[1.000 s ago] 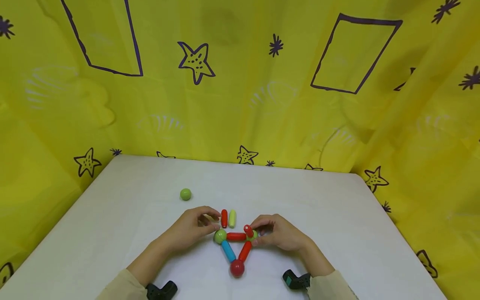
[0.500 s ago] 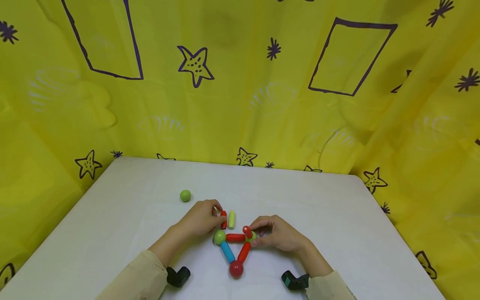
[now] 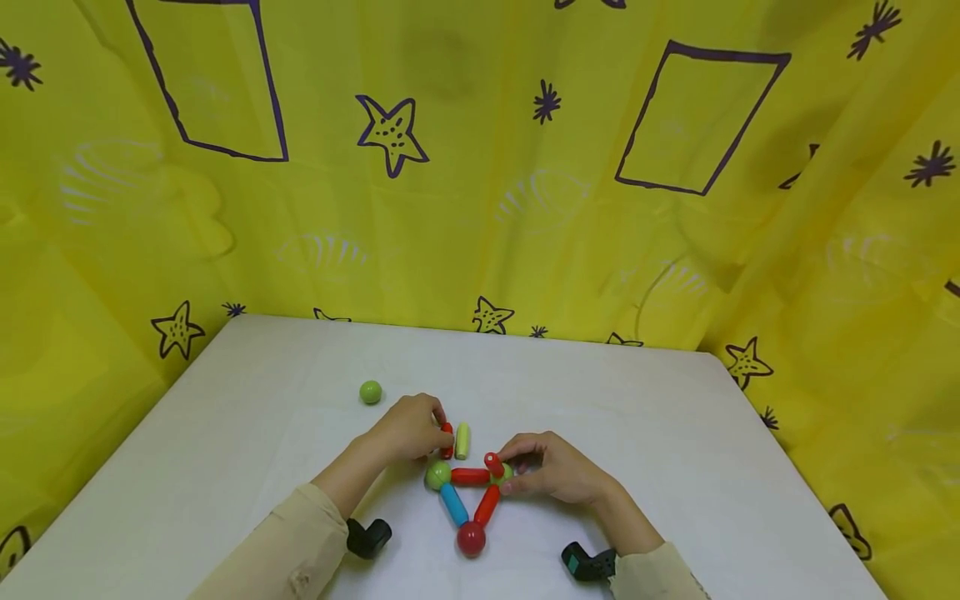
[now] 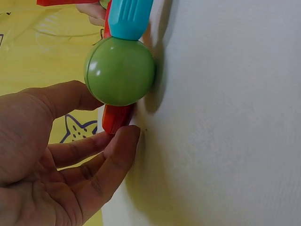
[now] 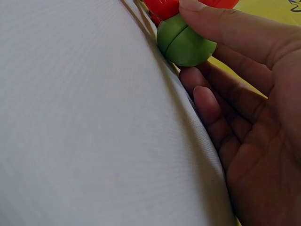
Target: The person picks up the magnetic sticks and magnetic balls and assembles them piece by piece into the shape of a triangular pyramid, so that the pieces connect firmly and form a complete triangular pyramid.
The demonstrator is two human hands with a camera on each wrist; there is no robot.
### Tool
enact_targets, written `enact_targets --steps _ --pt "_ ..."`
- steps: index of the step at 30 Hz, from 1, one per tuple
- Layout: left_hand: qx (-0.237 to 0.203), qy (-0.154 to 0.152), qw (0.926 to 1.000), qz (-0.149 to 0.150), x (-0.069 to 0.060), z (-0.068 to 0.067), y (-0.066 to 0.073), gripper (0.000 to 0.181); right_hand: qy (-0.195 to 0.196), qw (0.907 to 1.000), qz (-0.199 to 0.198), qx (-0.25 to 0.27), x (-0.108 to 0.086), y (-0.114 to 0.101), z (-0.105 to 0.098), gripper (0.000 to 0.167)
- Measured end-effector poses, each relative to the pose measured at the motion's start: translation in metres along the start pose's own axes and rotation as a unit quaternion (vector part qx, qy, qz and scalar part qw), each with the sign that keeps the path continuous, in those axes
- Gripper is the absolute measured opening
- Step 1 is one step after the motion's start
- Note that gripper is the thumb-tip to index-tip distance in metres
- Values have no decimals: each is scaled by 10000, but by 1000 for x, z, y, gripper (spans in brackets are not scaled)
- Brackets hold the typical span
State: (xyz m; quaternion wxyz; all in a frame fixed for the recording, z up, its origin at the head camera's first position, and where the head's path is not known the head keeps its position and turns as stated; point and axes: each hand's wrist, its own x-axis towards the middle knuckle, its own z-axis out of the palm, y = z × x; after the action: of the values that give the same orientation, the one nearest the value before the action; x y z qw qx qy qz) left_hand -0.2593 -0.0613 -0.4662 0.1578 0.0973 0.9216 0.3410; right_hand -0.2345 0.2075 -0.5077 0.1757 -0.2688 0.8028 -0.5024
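Observation:
A triangle of rods and balls lies on the table: a left green ball [image 3: 438, 475], a right green ball [image 5: 181, 44] and a red ball [image 3: 471, 539] joined by a blue rod [image 3: 453, 505] and two red rods. A further short red rod [image 3: 493, 463] sticks up from the right green ball. My right hand [image 3: 558, 471] pinches that ball between thumb and fingers. Just behind the left green ball, my left hand [image 3: 411, 427] pinches a loose red rod [image 4: 115, 118], partly hidden by the fingers and, in the left wrist view, by the ball.
A pale yellow rod [image 3: 462, 442] lies right beside the loose red one. Farther back on the white table [image 3: 600, 400] rests a loose green ball [image 3: 371, 392]. A yellow patterned curtain [image 3: 450, 208] surrounds the table's back and sides.
My left hand has left the left green ball and moved back and right to the loose red rod, its fingers closing on it. The right hand has stayed at its ball.

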Motion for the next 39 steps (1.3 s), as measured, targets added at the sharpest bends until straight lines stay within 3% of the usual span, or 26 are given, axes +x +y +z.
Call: enact_targets --steps 12,28,39 --pt "35 210 9997 -73 -6 0 5 19 -9 10000 -53 51 0 1 0 32" --pt "-430 483 9979 -40 -2 1 -7 34 -2 9999 65 87 1 1 1 31" --pt "-633 920 9930 374 -15 -2 -4 25 -4 9999 105 35 0 0 0 30"
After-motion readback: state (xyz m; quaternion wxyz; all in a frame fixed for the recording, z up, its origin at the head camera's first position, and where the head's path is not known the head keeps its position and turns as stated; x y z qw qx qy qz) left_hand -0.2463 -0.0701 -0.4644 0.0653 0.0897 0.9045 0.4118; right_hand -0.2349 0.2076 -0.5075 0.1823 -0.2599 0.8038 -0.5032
